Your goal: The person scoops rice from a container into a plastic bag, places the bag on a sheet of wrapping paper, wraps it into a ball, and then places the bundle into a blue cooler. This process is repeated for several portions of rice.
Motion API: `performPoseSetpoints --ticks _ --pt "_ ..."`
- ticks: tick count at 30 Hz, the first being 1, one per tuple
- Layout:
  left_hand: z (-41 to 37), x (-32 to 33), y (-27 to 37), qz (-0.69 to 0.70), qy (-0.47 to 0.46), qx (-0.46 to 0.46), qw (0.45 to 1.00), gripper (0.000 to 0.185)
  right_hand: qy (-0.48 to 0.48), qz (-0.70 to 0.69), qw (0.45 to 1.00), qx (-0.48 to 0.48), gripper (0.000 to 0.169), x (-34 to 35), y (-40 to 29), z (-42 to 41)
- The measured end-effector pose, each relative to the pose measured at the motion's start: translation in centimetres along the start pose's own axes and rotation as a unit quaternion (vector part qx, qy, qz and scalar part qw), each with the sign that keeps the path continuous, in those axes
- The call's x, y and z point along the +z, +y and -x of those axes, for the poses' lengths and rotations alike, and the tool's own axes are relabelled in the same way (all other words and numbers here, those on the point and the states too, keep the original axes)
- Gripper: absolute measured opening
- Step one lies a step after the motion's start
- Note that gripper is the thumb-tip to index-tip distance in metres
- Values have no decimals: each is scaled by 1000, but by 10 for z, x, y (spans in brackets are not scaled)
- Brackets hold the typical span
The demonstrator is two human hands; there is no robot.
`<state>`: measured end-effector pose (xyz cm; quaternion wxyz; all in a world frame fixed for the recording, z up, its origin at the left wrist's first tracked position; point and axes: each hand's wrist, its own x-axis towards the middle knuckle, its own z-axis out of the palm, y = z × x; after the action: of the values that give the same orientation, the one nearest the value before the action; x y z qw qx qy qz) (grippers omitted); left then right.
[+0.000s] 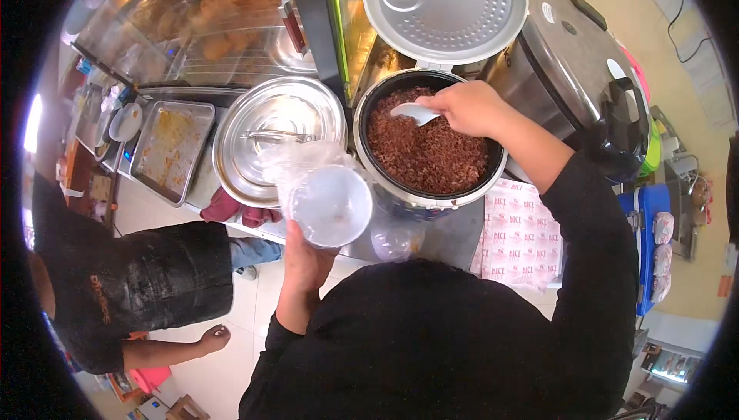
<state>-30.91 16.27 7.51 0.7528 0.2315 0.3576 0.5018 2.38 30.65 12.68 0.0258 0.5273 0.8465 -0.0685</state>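
Brown-red cooked rice (444, 154) fills much of the black pot of an open rice cooker (365, 160). Over the rice, my right hand (470, 109) grips a white plastic rice paddle (414, 111) whose blade is at the rice surface. My left hand (309, 261) holds a translucent plastic cup or bowl (332, 206), tilted so its inside faces up. Clear plastic film or a bag (294, 160) hangs at the cup's rim, above the edge of a round stainless steel lid (242, 108). The cooker's raised lid (447, 1) stands behind the pot.
A larger rice cooker (548, 68) stands at the right. Printed wrapping paper (519, 235) lies on the counter near a blue box (644, 235). Left are a stained metal tray (173, 148), a maroon cloth (236, 209) and a glass food display case (190, 27). A co-worker (156, 281) stands at left.
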Motion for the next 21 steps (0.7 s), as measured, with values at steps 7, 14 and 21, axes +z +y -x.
performPoseSetpoints --ticks 7,14,21 --pt "5 15 6 -18 44 50 998 65 -112 -184 974 72 31 -2 -36 9" --pt "-1 39 19 -29 -19 90 995 62 -174 -387 903 60 30 20 -24 20" --pt "-27 82 42 -47 -68 146 986 59 -167 -461 866 100 23 11 -11 45"
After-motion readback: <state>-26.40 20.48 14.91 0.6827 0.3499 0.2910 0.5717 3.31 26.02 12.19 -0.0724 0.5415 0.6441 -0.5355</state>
